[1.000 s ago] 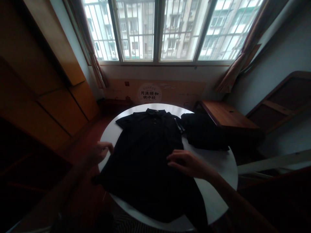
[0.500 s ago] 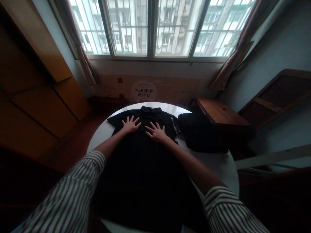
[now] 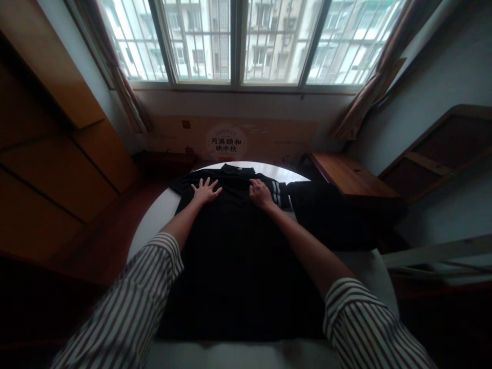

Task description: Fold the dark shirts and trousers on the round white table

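Note:
A black collared shirt (image 3: 238, 266) lies spread on a white round table (image 3: 149, 230), its collar at the far side. White stripes band the sleeve on the right. My left hand (image 3: 205, 191) rests flat on the upper left of the shirt, fingers spread. On the upper right, my right hand (image 3: 260, 193) has its fingers curled in and pinches the shirt's cloth near the shoulder. The fingertips are partly hidden by the hand.
More dark cloth (image 3: 323, 210) lies on the table to the right of the shirt. Beyond it stands a wooden desk (image 3: 351, 177). Orange-brown cabinets (image 3: 42, 179) line the left side. A barred window (image 3: 238, 46) and a printed banner (image 3: 269, 138) are at the back.
My right hand has moved a little to the right and closed from spread fingers. My left hand stays spread on the shirt. The striped sleeve has shifted, and the shirt's near hem now shows.

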Demonstrator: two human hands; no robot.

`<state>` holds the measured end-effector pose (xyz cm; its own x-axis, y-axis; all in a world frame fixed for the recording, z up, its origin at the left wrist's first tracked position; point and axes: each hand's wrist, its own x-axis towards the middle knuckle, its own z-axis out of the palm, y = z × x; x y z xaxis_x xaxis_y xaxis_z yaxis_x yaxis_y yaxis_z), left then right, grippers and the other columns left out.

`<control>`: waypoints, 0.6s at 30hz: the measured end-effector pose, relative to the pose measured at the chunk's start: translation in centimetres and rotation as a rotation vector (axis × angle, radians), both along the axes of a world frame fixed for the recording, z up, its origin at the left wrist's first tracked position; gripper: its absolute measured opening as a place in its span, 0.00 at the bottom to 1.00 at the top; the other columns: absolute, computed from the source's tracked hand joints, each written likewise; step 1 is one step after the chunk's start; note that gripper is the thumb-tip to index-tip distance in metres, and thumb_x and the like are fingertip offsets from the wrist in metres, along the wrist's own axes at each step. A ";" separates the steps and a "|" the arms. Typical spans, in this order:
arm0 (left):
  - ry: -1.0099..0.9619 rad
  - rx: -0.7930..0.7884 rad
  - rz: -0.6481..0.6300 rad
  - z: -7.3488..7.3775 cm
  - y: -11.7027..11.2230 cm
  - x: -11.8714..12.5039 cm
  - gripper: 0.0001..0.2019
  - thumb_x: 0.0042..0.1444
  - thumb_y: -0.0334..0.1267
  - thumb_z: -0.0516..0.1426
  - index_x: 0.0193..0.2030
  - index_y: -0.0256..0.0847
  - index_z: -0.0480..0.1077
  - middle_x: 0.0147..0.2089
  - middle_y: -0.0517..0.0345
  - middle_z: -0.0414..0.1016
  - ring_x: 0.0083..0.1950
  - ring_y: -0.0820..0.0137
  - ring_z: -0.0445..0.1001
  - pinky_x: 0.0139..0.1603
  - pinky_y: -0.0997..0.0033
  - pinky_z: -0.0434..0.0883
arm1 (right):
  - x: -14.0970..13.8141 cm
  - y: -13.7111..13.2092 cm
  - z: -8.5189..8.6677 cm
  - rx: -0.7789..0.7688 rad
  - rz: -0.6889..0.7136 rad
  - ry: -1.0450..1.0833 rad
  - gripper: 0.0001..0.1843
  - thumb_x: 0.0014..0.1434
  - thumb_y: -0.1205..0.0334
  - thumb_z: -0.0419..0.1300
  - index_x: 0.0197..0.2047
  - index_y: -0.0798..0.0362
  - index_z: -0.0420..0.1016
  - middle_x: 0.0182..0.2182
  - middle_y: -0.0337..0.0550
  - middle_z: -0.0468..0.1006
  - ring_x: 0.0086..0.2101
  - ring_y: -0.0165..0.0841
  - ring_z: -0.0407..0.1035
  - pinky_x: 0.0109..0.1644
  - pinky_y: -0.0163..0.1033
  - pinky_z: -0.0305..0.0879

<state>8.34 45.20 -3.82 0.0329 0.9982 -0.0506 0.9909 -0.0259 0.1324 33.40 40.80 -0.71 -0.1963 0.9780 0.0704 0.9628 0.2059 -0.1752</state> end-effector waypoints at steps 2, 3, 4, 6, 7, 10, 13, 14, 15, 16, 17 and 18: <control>0.001 0.003 0.003 0.0 -0.2 0.1 0.36 0.63 0.66 0.37 0.75 0.57 0.46 0.78 0.56 0.37 0.76 0.42 0.36 0.66 0.24 0.39 | 1.6 0.5 0.7 -0.017 -0.108 -0.030 0.29 0.71 0.61 0.39 0.73 0.52 0.52 0.68 0.56 0.59 0.65 0.49 0.54 0.65 0.56 0.54; 0.003 0.006 0.003 0.0 -0.2 0.1 0.36 0.63 0.66 0.37 0.75 0.57 0.46 0.78 0.55 0.38 0.76 0.42 0.37 0.66 0.24 0.40 | 2.3 0.7 1.0 -0.043 -0.153 -0.047 0.29 0.70 0.60 0.43 0.71 0.53 0.56 0.67 0.58 0.61 0.64 0.52 0.55 0.62 0.59 0.57; 0.007 0.010 0.002 0.0 -0.3 0.1 0.36 0.63 0.65 0.37 0.75 0.57 0.46 0.78 0.55 0.38 0.76 0.42 0.37 0.66 0.24 0.40 | 2.9 1.0 1.2 -0.079 -0.191 -0.065 0.28 0.69 0.59 0.46 0.69 0.54 0.61 0.65 0.61 0.64 0.62 0.54 0.58 0.60 0.59 0.59; 0.018 0.019 -0.002 0.0 -0.3 0.2 0.36 0.63 0.65 0.37 0.75 0.57 0.46 0.78 0.55 0.38 0.76 0.42 0.38 0.66 0.24 0.41 | 3.6 1.8 1.7 -0.165 -0.245 -0.096 0.25 0.67 0.58 0.49 0.62 0.58 0.71 0.60 0.65 0.70 0.59 0.55 0.63 0.56 0.58 0.63; 0.023 0.022 -0.003 -0.1 -0.3 0.2 0.36 0.63 0.65 0.37 0.75 0.57 0.47 0.78 0.55 0.38 0.76 0.42 0.39 0.66 0.24 0.42 | 3.7 2.2 2.0 -0.202 -0.266 -0.109 0.24 0.67 0.57 0.49 0.59 0.61 0.74 0.57 0.67 0.71 0.58 0.56 0.65 0.55 0.58 0.64; 0.021 0.032 -0.005 -0.2 -0.3 0.3 0.36 0.63 0.65 0.37 0.75 0.56 0.47 0.78 0.54 0.39 0.76 0.42 0.39 0.66 0.25 0.41 | 3.0 3.6 2.6 -0.249 -0.305 -0.128 0.28 0.69 0.55 0.46 0.58 0.66 0.74 0.57 0.74 0.70 0.58 0.60 0.64 0.55 0.64 0.60; 0.013 0.038 -0.010 -0.2 -0.4 0.5 0.35 0.64 0.64 0.37 0.75 0.55 0.48 0.78 0.53 0.40 0.76 0.43 0.39 0.66 0.25 0.41 | 1.4 4.9 2.7 -0.212 -0.208 -0.096 0.31 0.71 0.51 0.42 0.66 0.63 0.66 0.64 0.69 0.63 0.64 0.56 0.56 0.63 0.63 0.52; 0.011 0.040 -0.010 -0.2 -0.5 0.6 0.35 0.64 0.64 0.38 0.75 0.55 0.48 0.78 0.53 0.40 0.76 0.43 0.39 0.66 0.25 0.41 | 0.8 5.2 2.6 -0.208 -0.145 -0.075 0.32 0.71 0.48 0.41 0.67 0.58 0.64 0.66 0.64 0.62 0.65 0.52 0.55 0.65 0.58 0.50; 0.009 0.041 -0.008 -0.1 -0.6 0.6 0.35 0.64 0.64 0.38 0.75 0.55 0.48 0.78 0.53 0.40 0.76 0.43 0.39 0.66 0.25 0.41 | 0.2 5.5 2.3 -0.214 -0.083 -0.053 0.33 0.70 0.44 0.42 0.68 0.54 0.63 0.67 0.58 0.61 0.66 0.48 0.54 0.67 0.54 0.49; 0.007 0.043 -0.004 -0.1 -0.7 0.7 0.35 0.64 0.64 0.38 0.74 0.55 0.49 0.78 0.53 0.40 0.76 0.44 0.39 0.66 0.26 0.41 | -0.4 5.8 2.0 -0.228 -0.031 -0.034 0.34 0.69 0.40 0.42 0.68 0.50 0.63 0.68 0.54 0.61 0.66 0.46 0.54 0.67 0.52 0.49; 0.003 0.045 -0.002 -0.1 -0.8 0.8 0.35 0.64 0.64 0.39 0.74 0.56 0.49 0.78 0.53 0.40 0.76 0.44 0.38 0.67 0.26 0.41 | -0.9 6.1 1.6 -0.245 0.000 -0.019 0.36 0.68 0.36 0.42 0.69 0.48 0.62 0.69 0.52 0.59 0.67 0.47 0.53 0.68 0.53 0.49; -0.002 0.048 -0.003 -0.1 -0.9 0.8 0.35 0.64 0.64 0.39 0.74 0.56 0.49 0.78 0.53 0.40 0.76 0.44 0.38 0.67 0.26 0.40 | -1.3 6.4 1.2 -0.258 0.012 -0.008 0.38 0.66 0.34 0.41 0.70 0.48 0.60 0.70 0.51 0.56 0.68 0.49 0.50 0.68 0.57 0.47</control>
